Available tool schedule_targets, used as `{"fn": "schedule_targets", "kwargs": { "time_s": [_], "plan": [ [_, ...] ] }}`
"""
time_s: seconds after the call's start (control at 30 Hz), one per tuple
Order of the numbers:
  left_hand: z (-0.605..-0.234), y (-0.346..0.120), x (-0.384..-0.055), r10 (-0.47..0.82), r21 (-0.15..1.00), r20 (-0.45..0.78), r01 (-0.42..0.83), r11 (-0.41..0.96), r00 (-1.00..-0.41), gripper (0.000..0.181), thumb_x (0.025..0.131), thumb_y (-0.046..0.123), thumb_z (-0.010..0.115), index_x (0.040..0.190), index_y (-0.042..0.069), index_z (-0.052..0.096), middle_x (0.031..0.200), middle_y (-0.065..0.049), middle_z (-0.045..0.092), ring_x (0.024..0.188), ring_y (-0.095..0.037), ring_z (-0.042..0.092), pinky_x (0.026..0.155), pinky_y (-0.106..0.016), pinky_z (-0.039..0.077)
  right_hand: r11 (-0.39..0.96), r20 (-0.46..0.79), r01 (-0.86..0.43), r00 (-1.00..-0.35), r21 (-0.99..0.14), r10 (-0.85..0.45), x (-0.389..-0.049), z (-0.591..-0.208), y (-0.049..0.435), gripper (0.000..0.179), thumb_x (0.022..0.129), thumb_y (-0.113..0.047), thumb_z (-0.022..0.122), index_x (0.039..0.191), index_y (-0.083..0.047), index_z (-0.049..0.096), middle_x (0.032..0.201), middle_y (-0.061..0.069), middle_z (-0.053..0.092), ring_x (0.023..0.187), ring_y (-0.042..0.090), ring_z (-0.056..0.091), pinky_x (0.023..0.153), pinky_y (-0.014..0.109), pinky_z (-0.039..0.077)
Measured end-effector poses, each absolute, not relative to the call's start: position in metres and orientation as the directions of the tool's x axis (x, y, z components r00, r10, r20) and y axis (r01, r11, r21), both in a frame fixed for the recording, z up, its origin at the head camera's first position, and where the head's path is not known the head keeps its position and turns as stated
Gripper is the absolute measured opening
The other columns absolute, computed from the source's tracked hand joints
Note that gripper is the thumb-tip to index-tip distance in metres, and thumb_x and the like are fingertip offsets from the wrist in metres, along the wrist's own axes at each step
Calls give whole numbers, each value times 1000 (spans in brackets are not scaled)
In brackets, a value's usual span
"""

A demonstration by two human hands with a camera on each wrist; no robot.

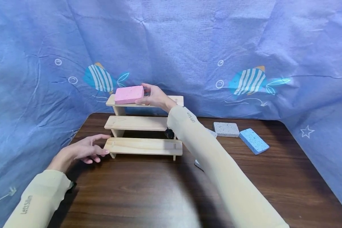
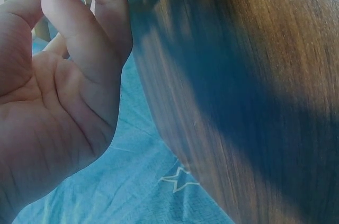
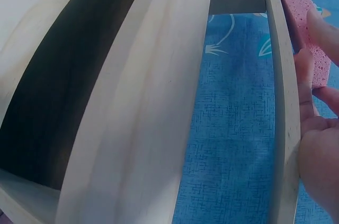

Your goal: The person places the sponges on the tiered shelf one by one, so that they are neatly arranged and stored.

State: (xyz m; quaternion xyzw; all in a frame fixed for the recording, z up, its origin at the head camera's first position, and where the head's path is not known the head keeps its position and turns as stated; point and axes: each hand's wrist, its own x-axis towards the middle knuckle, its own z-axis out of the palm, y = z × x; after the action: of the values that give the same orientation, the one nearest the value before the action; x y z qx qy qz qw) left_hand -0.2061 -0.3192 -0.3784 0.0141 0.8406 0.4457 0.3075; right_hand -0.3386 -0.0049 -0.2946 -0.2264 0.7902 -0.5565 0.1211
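A three-step wooden display shelf (image 1: 139,123) stands on the brown table. On its top step, toward the left end, sits a pink sponge (image 1: 129,94). My right hand (image 1: 156,97) pinches the sponge's right end, thumb in front and fingers behind. The right wrist view shows the pink sponge (image 3: 304,25) beside the pale top board, with fingers at it. My left hand (image 1: 86,148) is at the left end of the lowest step, thumb and index finger spread right at its edge. In the left wrist view, that hand's fingers (image 2: 87,38) are loosely bent, holding nothing.
To the right lie a grey sponge (image 1: 226,129) and a blue sponge (image 1: 254,141). Two more pale pieces are mostly hidden by my right sleeve (image 1: 211,158). A blue fish-print cloth (image 1: 176,57) hangs behind the table (image 1: 131,190) and along its sides.
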Motion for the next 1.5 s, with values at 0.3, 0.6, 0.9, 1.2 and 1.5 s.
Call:
{"fn": "schedule_targets", "kwargs": {
  "time_s": [0.3,0.6,0.9,1.2,1.5],
  "plan": [
    [-375,-320,-211,307,753,-510,-244,612,-804,86,93,28,77,159,13,23,93,-12,71,66,-18,66,49,-27,49,296,39,-198,-883,-935,-467,-339,-294,-3,93,84,-14,86,159,-5,31,149,8,51,98,18,64,80,29,54],
    [-368,-320,-216,296,740,-516,-244,627,-804,88,92,29,77,159,14,22,96,-12,71,67,-18,66,49,-27,49,322,51,-215,-891,-922,-451,-343,-288,-4,91,83,-15,86,158,-9,34,147,9,53,96,18,65,80,28,55],
    [-372,-321,-213,300,749,-511,-246,615,-806,87,93,29,77,159,14,21,94,-13,69,66,-19,66,48,-27,49,341,56,-224,-897,-913,-439,-341,-290,-8,85,83,-18,87,155,-7,42,141,10,57,106,17,63,79,26,55],
    [-382,-321,-202,301,760,-503,-249,600,-810,89,93,28,76,160,13,20,91,-12,69,67,-20,67,48,-28,50,373,43,-223,-900,-901,-434,-335,-296,-10,83,84,-22,86,154,-8,43,139,8,54,99,18,64,81,24,54],
    [-381,-317,-206,300,758,-504,-247,604,-810,89,93,29,77,160,13,20,91,-12,69,67,-20,67,48,-28,49,373,26,-204,-903,-905,-429,-337,-294,-4,84,84,-26,86,155,-13,42,148,7,46,85,19,69,88,25,51]
  ]
}}
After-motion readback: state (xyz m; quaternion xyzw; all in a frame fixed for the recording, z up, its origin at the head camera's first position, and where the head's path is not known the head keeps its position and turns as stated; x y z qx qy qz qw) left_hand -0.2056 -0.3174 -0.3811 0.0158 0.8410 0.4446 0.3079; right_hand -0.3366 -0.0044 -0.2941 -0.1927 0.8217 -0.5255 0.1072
